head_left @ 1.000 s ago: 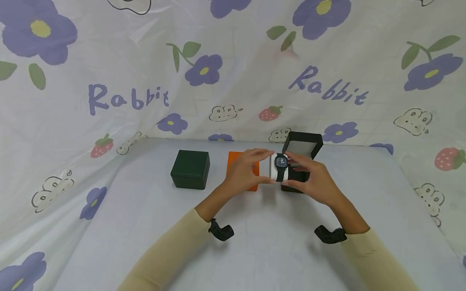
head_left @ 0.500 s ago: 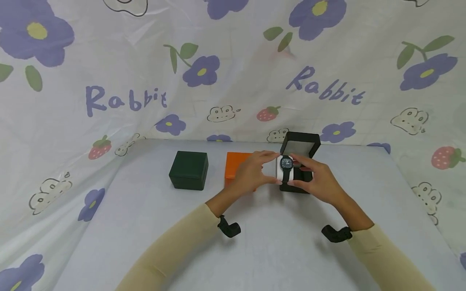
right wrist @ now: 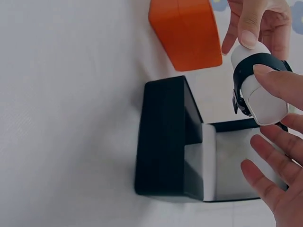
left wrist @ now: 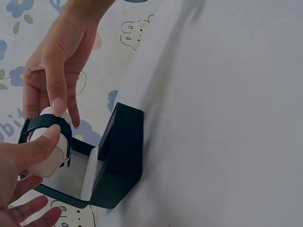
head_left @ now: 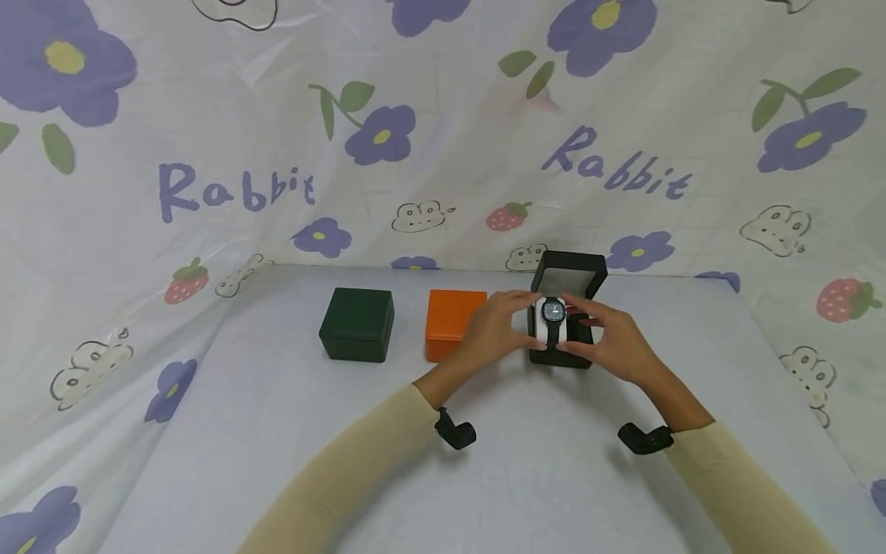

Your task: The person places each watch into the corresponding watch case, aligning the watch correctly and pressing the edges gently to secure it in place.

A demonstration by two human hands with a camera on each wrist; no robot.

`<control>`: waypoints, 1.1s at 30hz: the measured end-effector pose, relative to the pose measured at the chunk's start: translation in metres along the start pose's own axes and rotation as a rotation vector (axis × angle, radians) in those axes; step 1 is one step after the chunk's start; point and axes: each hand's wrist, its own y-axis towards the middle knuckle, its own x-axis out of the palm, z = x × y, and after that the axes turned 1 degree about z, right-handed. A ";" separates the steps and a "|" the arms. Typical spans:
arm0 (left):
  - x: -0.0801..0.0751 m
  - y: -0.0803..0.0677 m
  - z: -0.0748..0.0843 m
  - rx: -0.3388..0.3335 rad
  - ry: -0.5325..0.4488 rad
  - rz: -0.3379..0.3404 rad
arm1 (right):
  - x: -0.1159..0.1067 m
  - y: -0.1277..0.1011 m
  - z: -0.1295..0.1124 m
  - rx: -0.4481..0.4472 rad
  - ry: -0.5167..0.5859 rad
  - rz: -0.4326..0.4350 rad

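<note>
A black-strapped wristwatch (head_left: 553, 311) is wrapped round a white watch pillow (right wrist: 269, 107). My left hand (head_left: 497, 329) pinches one end of the pillow between thumb and fingers. At the other end, my right hand (head_left: 618, 342) holds it the same way; in the right wrist view its thumb lies on the strap while several fingers are spread. Just below and behind is a black watch box (right wrist: 160, 137), its lid raised and its pale lining showing. The hands and pillow hide part of its inside in the head view. In the left wrist view, the watch's strap (left wrist: 41, 123) shows above the box.
Left of the black box stands an orange box (head_left: 446, 315), partly behind my left hand. Further left sits a dark green box (head_left: 357, 323) with its lid down. The white tabletop (head_left: 526, 477) ends at a patterned cloth backdrop (head_left: 429, 154).
Both hands have carried the watch on its pillow to the right, from beside the black box to over its front part. More of the orange box now shows. The boxes stay put.
</note>
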 end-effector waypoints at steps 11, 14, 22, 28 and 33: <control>0.022 0.004 -0.001 -0.025 -0.042 -0.015 | 0.000 -0.003 0.015 0.011 -0.019 -0.017; 0.027 0.007 0.000 -0.039 -0.039 -0.018 | 0.000 -0.004 0.020 0.030 -0.018 -0.020; 0.037 0.015 0.002 -0.063 -0.020 -0.027 | -0.003 -0.003 0.029 0.080 -0.013 -0.035; 0.048 0.020 0.001 -0.062 0.010 -0.025 | -0.002 -0.002 0.039 0.103 -0.008 -0.049; 0.053 0.022 0.001 -0.078 0.001 -0.018 | -0.001 -0.001 0.045 0.126 -0.016 -0.067</control>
